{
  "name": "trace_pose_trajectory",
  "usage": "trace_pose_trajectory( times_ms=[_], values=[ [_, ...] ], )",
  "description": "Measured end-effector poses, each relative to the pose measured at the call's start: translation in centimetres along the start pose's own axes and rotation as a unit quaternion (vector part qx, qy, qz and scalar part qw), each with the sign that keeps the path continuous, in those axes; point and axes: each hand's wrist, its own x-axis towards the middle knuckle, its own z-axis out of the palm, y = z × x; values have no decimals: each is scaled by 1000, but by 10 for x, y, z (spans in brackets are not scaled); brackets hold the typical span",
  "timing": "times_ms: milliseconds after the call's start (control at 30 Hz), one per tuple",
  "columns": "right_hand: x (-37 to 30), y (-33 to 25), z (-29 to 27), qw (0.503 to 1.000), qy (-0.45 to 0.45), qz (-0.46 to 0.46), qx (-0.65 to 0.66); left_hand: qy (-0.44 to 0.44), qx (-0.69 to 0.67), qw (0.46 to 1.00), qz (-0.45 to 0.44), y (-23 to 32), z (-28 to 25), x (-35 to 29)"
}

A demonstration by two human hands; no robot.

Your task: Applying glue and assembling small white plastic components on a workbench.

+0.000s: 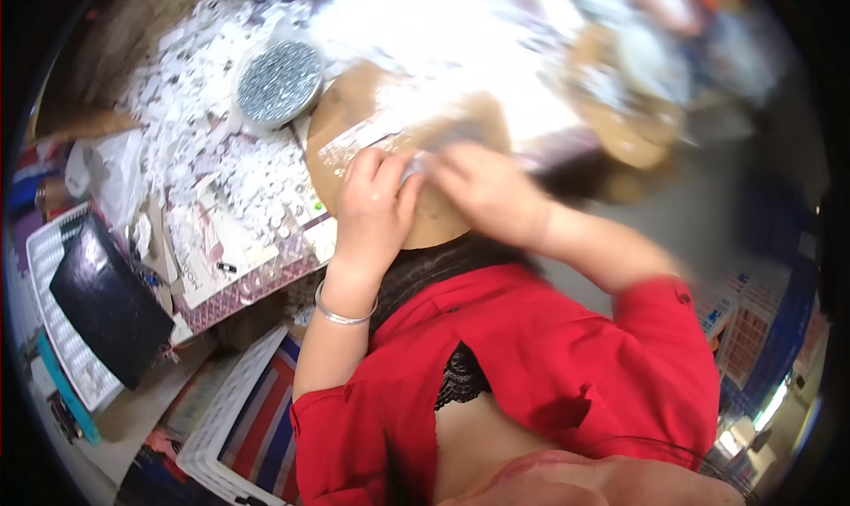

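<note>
This looks like a small craft workshop, maybe in a home. The bench [221, 267] is messy with heaps of tiny white pieces [204, 125], a round tin of shiny beads [278, 81], round wooden boards [354, 116] and plastic baskets [53, 320].

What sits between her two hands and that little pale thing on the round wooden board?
Nothing visible. The left hand and right hand both meet at the small pale piece on the round wooden board, fingertips already on it. The picture is blurred, so the piece itself cannot be told.
</note>
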Motion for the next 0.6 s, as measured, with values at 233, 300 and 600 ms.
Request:
trace_pose_trajectory(
  times_ms=[233,300,600],
  values=[
    [12,92,-28,972,159,156,-72,4,-23,1000,-14,-1,-7,5],
    [17,142,-34,943,227,173,-174,26,8,998,-50,-2,-13,14],
    [28,162,-32,942,179,283,32,14,56,995,-82,-20,-11,27]
  ],
)
